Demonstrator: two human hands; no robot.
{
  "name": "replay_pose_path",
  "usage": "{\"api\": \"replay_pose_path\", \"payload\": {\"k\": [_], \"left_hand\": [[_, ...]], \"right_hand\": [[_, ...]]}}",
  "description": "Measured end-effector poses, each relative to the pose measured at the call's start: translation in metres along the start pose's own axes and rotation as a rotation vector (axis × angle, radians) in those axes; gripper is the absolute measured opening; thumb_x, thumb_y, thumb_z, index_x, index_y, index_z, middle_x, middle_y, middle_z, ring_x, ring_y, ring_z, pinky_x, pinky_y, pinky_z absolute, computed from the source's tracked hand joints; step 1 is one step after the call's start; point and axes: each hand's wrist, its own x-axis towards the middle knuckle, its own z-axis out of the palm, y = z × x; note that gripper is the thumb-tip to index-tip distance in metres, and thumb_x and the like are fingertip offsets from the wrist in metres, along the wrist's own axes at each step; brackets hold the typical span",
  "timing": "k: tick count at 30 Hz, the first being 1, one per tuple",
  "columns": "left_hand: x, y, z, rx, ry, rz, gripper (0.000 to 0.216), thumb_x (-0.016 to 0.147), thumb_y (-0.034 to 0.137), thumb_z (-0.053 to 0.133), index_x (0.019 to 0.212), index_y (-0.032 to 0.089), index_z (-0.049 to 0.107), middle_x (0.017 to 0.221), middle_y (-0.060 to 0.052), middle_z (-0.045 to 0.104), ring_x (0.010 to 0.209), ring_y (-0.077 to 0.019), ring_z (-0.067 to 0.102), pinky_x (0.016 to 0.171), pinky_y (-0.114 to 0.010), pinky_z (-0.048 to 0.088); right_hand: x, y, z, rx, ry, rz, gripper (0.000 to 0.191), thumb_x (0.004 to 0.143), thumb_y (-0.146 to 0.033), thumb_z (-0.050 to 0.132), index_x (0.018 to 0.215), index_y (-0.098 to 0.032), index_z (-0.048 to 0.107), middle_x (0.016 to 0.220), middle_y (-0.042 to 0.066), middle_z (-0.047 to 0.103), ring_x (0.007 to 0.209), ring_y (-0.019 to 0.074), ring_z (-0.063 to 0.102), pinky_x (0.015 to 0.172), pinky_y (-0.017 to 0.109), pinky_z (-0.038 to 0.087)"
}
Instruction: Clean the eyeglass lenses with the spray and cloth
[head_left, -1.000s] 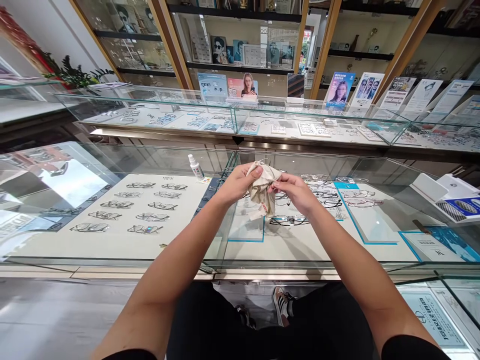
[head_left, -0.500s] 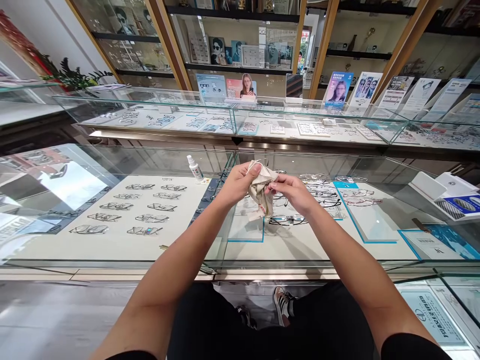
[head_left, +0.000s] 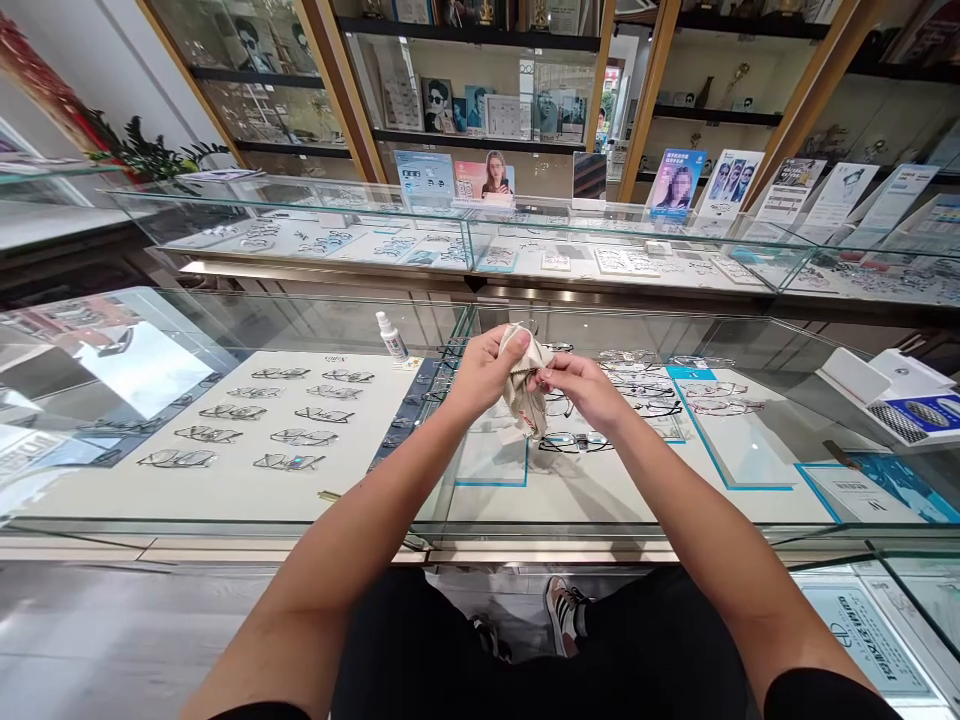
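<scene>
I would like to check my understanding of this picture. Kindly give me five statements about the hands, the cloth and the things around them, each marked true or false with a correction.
1. The left hand and the right hand both hold the cloth. True.
2. The white bottle is right of the right hand. False: the white bottle is left of the left hand.
3. The white box is near the picture's right edge. True.
4. The cloth is spread flat. False: the cloth is crumpled.
5. The cloth is pale. True.
</scene>
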Motion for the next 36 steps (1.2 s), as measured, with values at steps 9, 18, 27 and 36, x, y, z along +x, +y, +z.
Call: {"api": "replay_pose_path", "payload": {"k": [9,18,27,36], "left_hand": [[0.002,0.003,-0.011,-0.037,-0.143,-0.092,0.051,0.079,0.053,0.097,0.100,0.016,0.069,0.078,-0.003,0.076,0.064,-0.0141,0.067,0.060,-0.024,0.053],[0.001,-0.001,-0.002,-0.048,-0.041,-0.051,0.060,0.092,0.075,0.074,0.081,0.017,0.066,0.062,-0.003,0.069,0.055,-0.0142,0.063,0.053,-0.025,0.048],[-0.003,-0.003,0.007,-0.088,-0.018,-0.084,0.054,0.074,0.054,0.099,0.097,0.019,0.065,0.068,0.002,0.070,0.057,-0.0131,0.063,0.058,-0.024,0.050],[0.000,-0.003,0.000,-0.105,-0.022,-0.069,0.058,0.090,0.073,0.078,0.087,0.016,0.069,0.068,-0.003,0.071,0.058,-0.0137,0.065,0.058,-0.025,0.052]], "right_hand": [[-0.001,-0.007,-0.009,-0.015,0.038,-0.003,0.031,0.079,-0.050,0.090,0.080,-0.021,0.080,0.084,0.004,0.081,0.081,0.0184,0.063,0.082,0.034,0.045],[-0.003,-0.004,-0.002,-0.007,0.010,0.004,0.034,0.080,-0.054,0.090,0.083,-0.021,0.079,0.085,0.004,0.080,0.084,0.0191,0.064,0.084,0.034,0.044],[0.000,-0.002,-0.004,0.009,0.027,0.015,0.039,0.076,-0.058,0.092,0.086,-0.022,0.081,0.086,0.004,0.080,0.083,0.0198,0.063,0.081,0.035,0.044],[-0.002,-0.004,-0.004,0.012,0.008,0.018,0.038,0.078,-0.056,0.092,0.085,-0.021,0.080,0.087,0.004,0.081,0.084,0.0192,0.063,0.084,0.034,0.043]]}}
